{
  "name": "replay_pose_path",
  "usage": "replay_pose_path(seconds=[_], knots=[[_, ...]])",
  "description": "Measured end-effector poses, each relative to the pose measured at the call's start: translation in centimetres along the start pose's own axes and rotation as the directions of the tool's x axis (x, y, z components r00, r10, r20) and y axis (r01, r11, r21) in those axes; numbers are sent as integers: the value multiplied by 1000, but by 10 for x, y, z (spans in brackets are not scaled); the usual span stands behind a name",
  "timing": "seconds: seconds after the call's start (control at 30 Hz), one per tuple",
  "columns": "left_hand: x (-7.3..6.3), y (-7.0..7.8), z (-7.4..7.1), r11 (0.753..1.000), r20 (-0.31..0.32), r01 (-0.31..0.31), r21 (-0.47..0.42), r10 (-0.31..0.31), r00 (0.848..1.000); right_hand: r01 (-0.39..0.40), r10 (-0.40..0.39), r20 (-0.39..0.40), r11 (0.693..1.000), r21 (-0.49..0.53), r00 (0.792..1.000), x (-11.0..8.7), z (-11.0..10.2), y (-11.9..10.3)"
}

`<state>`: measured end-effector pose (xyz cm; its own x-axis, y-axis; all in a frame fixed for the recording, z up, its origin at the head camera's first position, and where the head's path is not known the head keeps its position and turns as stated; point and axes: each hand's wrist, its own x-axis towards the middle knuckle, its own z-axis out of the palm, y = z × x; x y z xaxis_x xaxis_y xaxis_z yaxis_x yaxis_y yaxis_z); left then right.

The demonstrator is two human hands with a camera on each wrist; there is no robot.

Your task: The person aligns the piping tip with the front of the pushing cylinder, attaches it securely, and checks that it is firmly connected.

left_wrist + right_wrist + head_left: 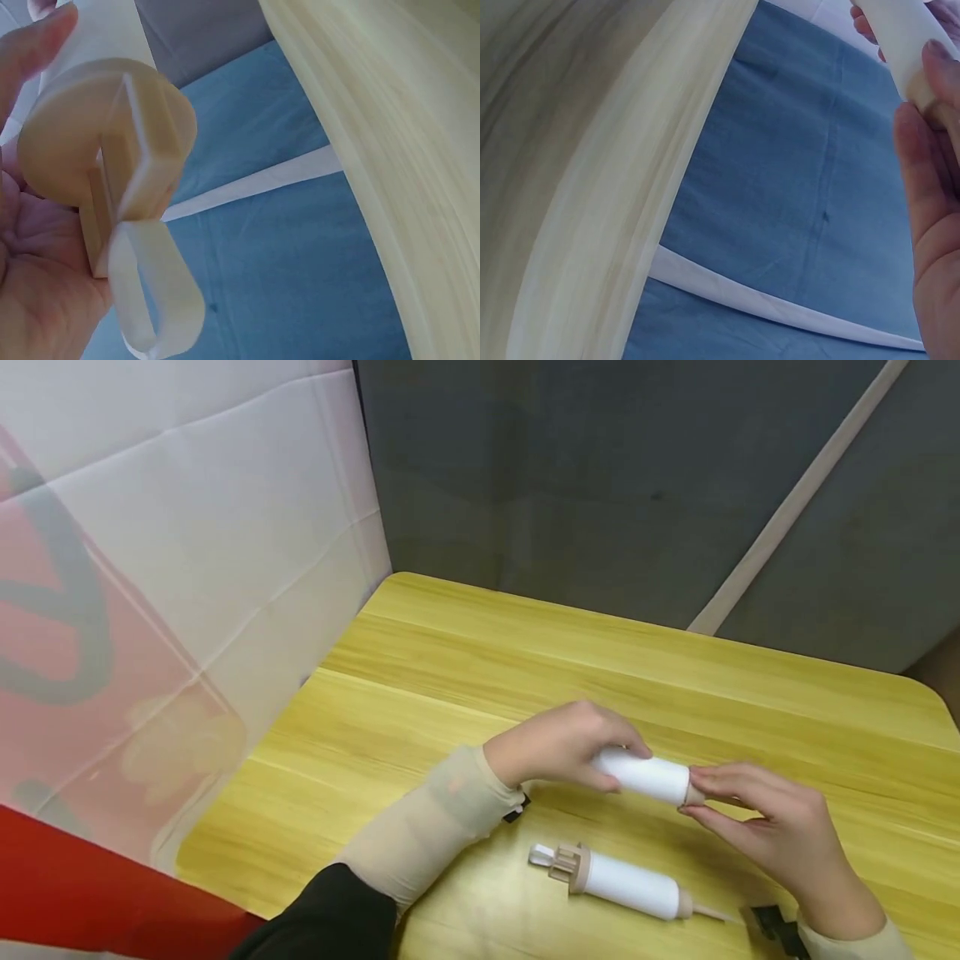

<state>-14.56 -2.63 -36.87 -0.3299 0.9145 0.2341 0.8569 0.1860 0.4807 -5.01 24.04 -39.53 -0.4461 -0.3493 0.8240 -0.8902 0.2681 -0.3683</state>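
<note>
My left hand [570, 743] grips a white tube [648, 777] near its left end, above the table. In the left wrist view, this end has a beige flange [67, 135] with two prongs and a pale loop [154, 300] sticking out. At the tube's other end, my right hand [780, 818] pinches the beige end piece [695, 795] between thumb and fingers. A second white tube [633, 885] of similar look lies on the table below the hands. It has a beige flange and pale loop on its left, and a thin beige rod [712, 912] on its right.
The yellow wood-grain table [420, 652] has rounded corners. A dark curtain [562, 485] with a pale strip hangs behind it. A white sheet [247, 510] with a red print hangs along the left side. Black straps [780, 931] show at the wrists.
</note>
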Motion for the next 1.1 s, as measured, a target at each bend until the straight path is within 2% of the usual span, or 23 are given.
replay_pose_path(seconds=[0.17,0.23,0.33,0.4,0.5,0.53,0.63,0.73,0.77,0.8,0.87,1.0,1.1], knots=[[3,6,1,999,-4,-1,49,2,1000,-46,47,-9,999,11,999,-4,-3,4],[4,9,2,997,-9,-3,72,4,1000,-66,67,-20,997,47,998,-5,-4,4],[7,16,4,986,-26,-12,165,17,1000,-113,118,-40,986,126,992,-7,-4,5],[7,22,6,969,-45,-12,246,24,999,-156,165,-39,973,170,985,-12,-6,7],[5,30,9,938,-93,-12,346,47,995,-262,276,-17,929,262,961,-20,-9,11],[5,32,9,932,-106,-12,361,53,993,-300,312,-7,919,257,950,-22,-10,12],[5,34,10,925,-131,-16,379,71,989,-432,440,19,873,225,898,-24,-14,10],[5,32,9,935,-136,-1,356,53,989,-469,469,20,879,80,883,-22,-15,9],[6,31,9,939,-134,6,343,42,990,-468,468,19,882,61,884,-22,-15,9],[6,30,8,945,-132,16,328,30,991,-447,447,15,893,53,894,-21,-14,9],[6,28,8,956,-128,28,293,11,992,-384,385,1,922,35,923,-19,-13,9],[5,23,5,975,-119,27,221,0,993,-227,229,-17,971,71,973,-9,-9,4],[5,19,3,985,-110,40,168,-21,994,-139,140,-18,989,50,990,-1,-6,0]])
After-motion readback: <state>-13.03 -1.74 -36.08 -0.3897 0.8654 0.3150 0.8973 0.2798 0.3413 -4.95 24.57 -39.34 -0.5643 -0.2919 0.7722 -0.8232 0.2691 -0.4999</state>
